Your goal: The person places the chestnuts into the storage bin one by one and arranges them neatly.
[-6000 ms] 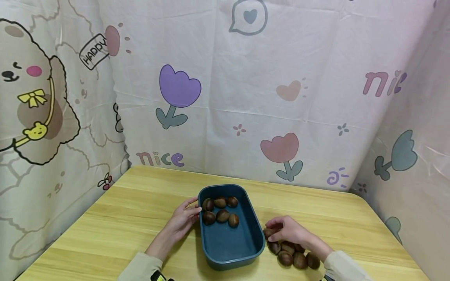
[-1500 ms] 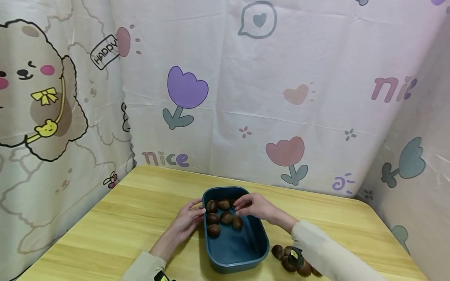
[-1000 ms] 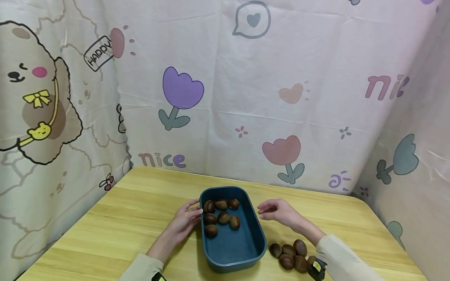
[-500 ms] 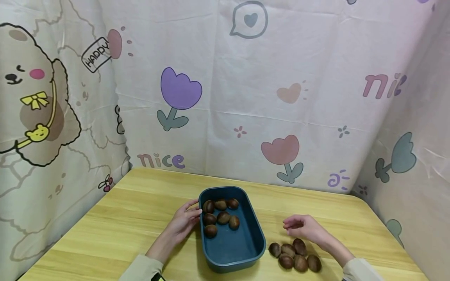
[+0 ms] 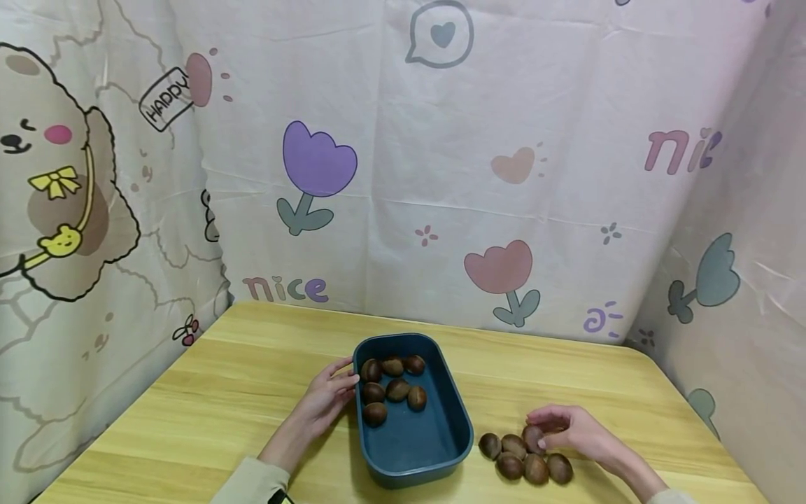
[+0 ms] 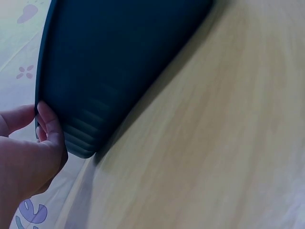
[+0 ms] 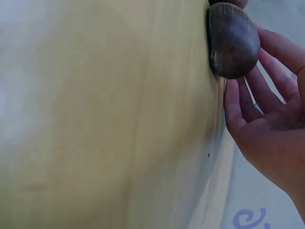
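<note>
A dark blue rectangular box (image 5: 418, 444) stands on the table, with several brown chestnuts (image 5: 397, 390) grouped in its far left part. My left hand (image 5: 326, 400) holds the box's left side, thumb and fingers at the rim; the left wrist view shows this hand (image 6: 35, 152) against the outer wall. To the right of the box lies a cluster of loose chestnuts (image 5: 511, 465). At the cluster's far edge, my right hand (image 5: 579, 432) has thumb and fingers around one chestnut (image 5: 532, 439). In the right wrist view a large chestnut (image 7: 233, 40) sits by the fingertips, partly hiding them.
The light wooden table (image 5: 264, 364) has its far edge at a printed cloth wall (image 5: 403, 266). More printed cloth (image 5: 151, 294) closes off the left side, and another cloth panel (image 5: 749, 364) hangs at the right.
One more chestnut lies in the box than six seconds ago. My right hand has gone from over the box back to the cluster, down onto a chestnut. My left hand has stayed on the box.
</note>
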`<action>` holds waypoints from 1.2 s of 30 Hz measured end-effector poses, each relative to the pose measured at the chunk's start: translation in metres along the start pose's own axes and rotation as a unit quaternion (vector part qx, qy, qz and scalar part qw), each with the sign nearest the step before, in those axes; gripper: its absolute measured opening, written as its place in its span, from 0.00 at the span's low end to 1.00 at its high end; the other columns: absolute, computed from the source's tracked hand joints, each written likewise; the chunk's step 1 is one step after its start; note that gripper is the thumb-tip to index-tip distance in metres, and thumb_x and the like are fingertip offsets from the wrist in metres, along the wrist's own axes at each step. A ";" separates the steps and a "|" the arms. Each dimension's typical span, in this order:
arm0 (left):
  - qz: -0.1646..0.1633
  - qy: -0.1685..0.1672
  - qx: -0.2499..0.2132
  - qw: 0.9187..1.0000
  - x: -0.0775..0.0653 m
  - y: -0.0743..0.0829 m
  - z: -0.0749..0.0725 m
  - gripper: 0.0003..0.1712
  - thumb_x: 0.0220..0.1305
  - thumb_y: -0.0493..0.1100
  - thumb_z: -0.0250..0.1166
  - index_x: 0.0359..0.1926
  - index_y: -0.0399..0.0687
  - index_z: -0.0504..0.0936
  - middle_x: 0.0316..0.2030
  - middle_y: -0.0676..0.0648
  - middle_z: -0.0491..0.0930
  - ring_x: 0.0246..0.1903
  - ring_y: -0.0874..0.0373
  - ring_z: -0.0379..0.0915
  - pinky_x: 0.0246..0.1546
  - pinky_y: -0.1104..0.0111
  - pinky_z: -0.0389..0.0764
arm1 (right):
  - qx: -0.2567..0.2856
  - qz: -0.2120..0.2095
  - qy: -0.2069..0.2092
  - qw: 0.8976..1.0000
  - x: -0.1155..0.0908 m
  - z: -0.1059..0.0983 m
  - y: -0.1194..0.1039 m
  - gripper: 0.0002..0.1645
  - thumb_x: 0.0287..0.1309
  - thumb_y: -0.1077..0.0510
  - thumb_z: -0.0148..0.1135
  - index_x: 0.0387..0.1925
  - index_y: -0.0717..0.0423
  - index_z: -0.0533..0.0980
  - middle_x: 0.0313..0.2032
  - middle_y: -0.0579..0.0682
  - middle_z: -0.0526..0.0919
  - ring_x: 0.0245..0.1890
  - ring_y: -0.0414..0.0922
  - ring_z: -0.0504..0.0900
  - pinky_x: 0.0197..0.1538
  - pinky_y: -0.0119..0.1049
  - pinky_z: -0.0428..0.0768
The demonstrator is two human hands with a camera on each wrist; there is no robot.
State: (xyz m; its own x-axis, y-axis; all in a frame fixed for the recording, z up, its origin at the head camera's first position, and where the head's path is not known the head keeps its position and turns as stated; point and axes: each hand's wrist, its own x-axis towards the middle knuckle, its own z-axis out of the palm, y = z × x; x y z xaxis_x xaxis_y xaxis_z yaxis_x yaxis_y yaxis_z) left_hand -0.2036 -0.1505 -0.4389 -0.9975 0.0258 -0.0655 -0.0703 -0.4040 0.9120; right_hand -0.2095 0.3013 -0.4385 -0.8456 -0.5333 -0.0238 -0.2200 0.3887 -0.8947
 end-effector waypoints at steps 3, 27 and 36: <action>0.000 0.000 0.001 1.000 0.000 0.000 0.000 0.28 0.68 0.28 0.53 0.67 0.28 0.57 0.38 0.46 0.76 0.36 0.59 0.72 0.38 0.72 0.75 | 0.003 0.009 -0.021 1.000 -0.003 -0.001 0.001 0.28 0.52 0.66 0.66 0.55 0.72 0.73 0.50 0.63 0.80 0.47 0.38 0.78 0.47 0.27 0.74; 0.002 -0.009 0.008 1.000 0.000 0.000 -0.001 0.29 0.68 0.28 0.53 0.67 0.28 0.56 0.40 0.45 0.76 0.36 0.60 0.72 0.38 0.72 0.74 | -0.071 -0.005 -0.001 0.997 0.000 0.009 -0.003 0.29 0.46 0.66 0.72 0.52 0.72 0.75 0.47 0.64 0.79 0.41 0.42 0.80 0.42 0.31 0.77; -0.009 -0.012 0.005 1.000 0.001 0.000 -0.002 0.29 0.67 0.28 0.53 0.67 0.29 0.56 0.40 0.46 0.76 0.36 0.60 0.72 0.38 0.72 0.74 | -0.146 -0.005 0.038 0.989 0.002 0.011 -0.006 0.27 0.46 0.59 0.74 0.48 0.67 0.78 0.42 0.56 0.82 0.37 0.42 0.81 0.39 0.33 0.78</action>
State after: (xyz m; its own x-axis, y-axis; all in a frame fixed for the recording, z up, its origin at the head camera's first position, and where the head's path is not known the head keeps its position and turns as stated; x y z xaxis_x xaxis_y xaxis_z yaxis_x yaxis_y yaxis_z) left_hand -0.2050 -0.1521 -0.4395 -0.9958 0.0556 -0.0723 -0.0884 -0.3932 0.9152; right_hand -0.2042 0.2896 -0.4386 -0.8739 -0.4853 0.0278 -0.3507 0.5899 -0.7273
